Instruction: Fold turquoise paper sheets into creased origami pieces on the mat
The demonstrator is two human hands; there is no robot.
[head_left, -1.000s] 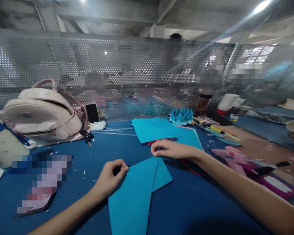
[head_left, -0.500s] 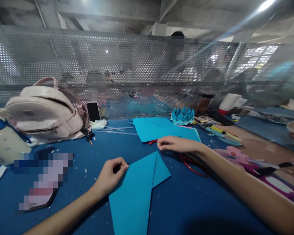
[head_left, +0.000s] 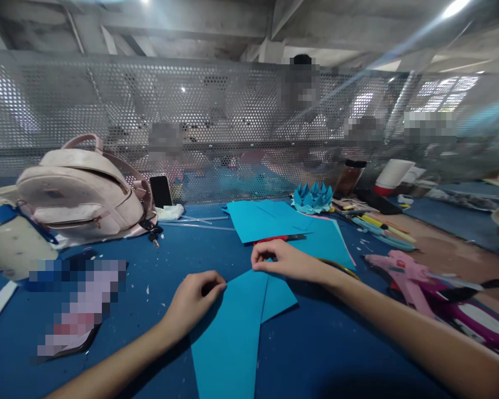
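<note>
A folded sheet of blue paper (head_left: pixel 233 338) lies on the dark blue tabletop in front of me, with a creased flap at its upper right. My left hand (head_left: pixel 199 302) pinches its upper left edge between thumb and forefinger. At the paper's top corner is my right hand (head_left: pixel 283 260), its thumb and fingertips closed on that corner. Just beyond the right hand, red-handled scissors (head_left: pixel 297 238) rest partly on a stack of flat blue paper (head_left: pixel 261 216). A spiky blue folded-paper piece (head_left: pixel 312 197) stands behind the stack.
At the left are a pale backpack (head_left: pixel 79 188), a phone (head_left: pixel 161 191), keys (head_left: pixel 153 235) and a blue-lidded container (head_left: pixel 16 238). A pink glue gun (head_left: pixel 403 271), pens (head_left: pixel 385 230) and stacked cups (head_left: pixel 393 176) occupy the right. A perforated metal screen (head_left: pixel 233 122) stands behind, people beyond it.
My right hand has moved from beside the scissors back to the folded paper's top corner. The scissors now lie free of it. My left hand keeps its pinch at the left edge.
</note>
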